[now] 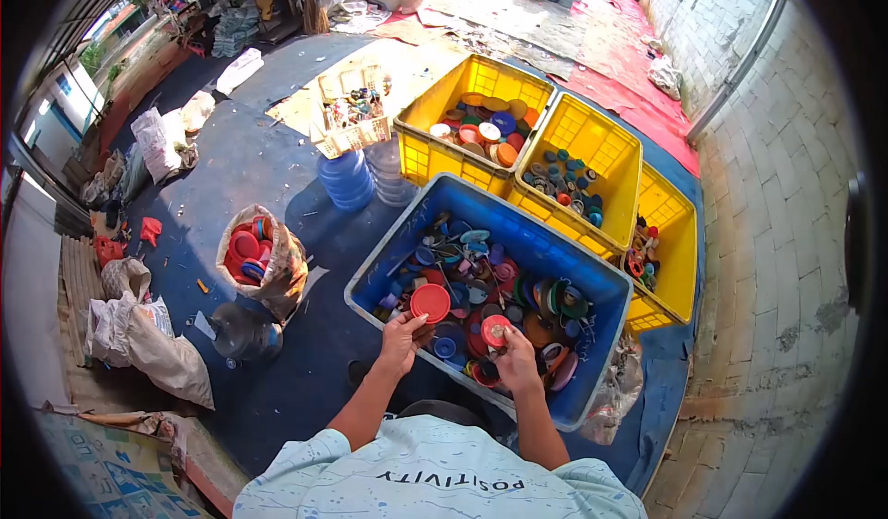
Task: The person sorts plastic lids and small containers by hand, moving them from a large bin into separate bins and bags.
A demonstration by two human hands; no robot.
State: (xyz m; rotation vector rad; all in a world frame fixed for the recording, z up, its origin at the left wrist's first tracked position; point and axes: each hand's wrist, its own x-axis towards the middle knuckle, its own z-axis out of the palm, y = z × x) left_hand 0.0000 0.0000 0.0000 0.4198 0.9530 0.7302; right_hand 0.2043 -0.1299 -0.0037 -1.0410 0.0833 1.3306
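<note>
My left hand (401, 345) grips a large round red lid (430, 303) by its lower left edge, above the near side of a big blue crate (388, 241). Between the fingers of my right hand (518, 364) is a smaller red lid (495, 330) with a pale spot in its middle. Beneath both hands the crate holds a mixed heap of plastic lids and caps (476, 278) in blue, red, green, black and brown. The fingertips behind each lid are partly hidden.
Beyond the blue crate stand yellow crates (444, 160) of sorted lids and caps. To the left is a sack (294, 274) of red lids, with a water jug (242, 331) beside it. A cream basket (354, 138) rests on blue jugs (347, 181). A block wall (768, 241) runs along the right.
</note>
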